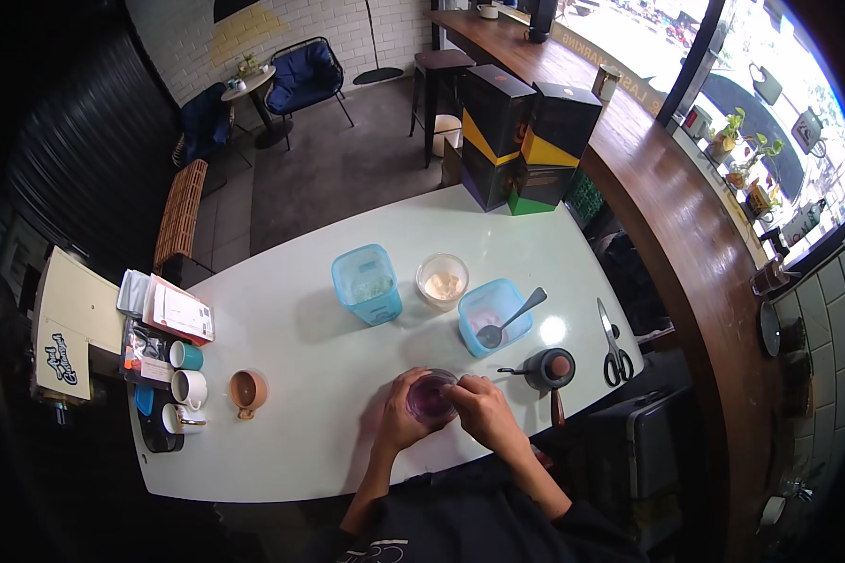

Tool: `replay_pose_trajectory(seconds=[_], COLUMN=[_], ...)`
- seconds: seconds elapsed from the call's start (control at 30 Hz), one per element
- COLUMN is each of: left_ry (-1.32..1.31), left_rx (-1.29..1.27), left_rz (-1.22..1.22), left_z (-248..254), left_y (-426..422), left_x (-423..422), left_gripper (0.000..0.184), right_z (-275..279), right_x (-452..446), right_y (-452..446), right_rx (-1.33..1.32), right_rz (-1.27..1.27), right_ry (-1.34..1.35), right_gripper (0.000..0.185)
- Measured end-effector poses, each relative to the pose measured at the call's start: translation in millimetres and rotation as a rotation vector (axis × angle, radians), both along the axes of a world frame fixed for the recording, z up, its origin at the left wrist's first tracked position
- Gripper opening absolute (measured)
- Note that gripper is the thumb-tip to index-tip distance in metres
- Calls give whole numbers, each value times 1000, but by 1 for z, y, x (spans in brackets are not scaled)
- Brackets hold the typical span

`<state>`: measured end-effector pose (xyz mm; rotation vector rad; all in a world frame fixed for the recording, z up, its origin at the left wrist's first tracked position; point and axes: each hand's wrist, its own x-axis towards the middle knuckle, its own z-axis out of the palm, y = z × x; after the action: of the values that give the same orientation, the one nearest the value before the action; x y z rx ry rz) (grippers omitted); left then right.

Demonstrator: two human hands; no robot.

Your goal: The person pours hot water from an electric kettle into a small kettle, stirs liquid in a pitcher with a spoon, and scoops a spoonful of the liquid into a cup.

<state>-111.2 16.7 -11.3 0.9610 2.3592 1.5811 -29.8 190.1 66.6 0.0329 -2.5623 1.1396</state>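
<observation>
My left hand [401,415] is wrapped round the side of a clear glass [429,402] with purple liquid in it, near the table's front edge. Over the glass's right rim, my right hand [483,411] is closed in a pinch; whatever it holds is hidden by the fingers. Just beyond stands a blue plastic tub [479,302] with a metal spoon [512,319] leaning inside. A round clear container [442,279] of pale powder and a taller blue tub [366,286] with whitish contents are behind it. Right of my hands sits a small dark pot [548,369] with a wooden handle.
Black scissors [614,345] lie by the right table edge. Stacked dark boxes [526,141] stand at the far corner. On the left are a brown cup [248,392], several mugs [189,388] and papers [180,312]. A wooden counter [667,216] runs along the window.
</observation>
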Motion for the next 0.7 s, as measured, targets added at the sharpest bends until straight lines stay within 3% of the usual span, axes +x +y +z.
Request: replay_pose_trajectory(seconds=[0.17, 0.37, 0.7], left_ry=[-198, -108, 1], left_rx=[50, 24, 16], left_rz=[4, -2, 2], left_z=[1, 6, 2], left_y=[-1, -1, 0], left_x=[1, 0, 0], left_gripper=[85, 86, 91], right_z=[1, 1, 3], right_x=[-1, 0, -4], right_y=[-1, 3, 4], right_rx=[-80, -36, -2], right_rz=[114, 174, 47], right_ry=[20, -42, -39], right_gripper=[27, 26, 24])
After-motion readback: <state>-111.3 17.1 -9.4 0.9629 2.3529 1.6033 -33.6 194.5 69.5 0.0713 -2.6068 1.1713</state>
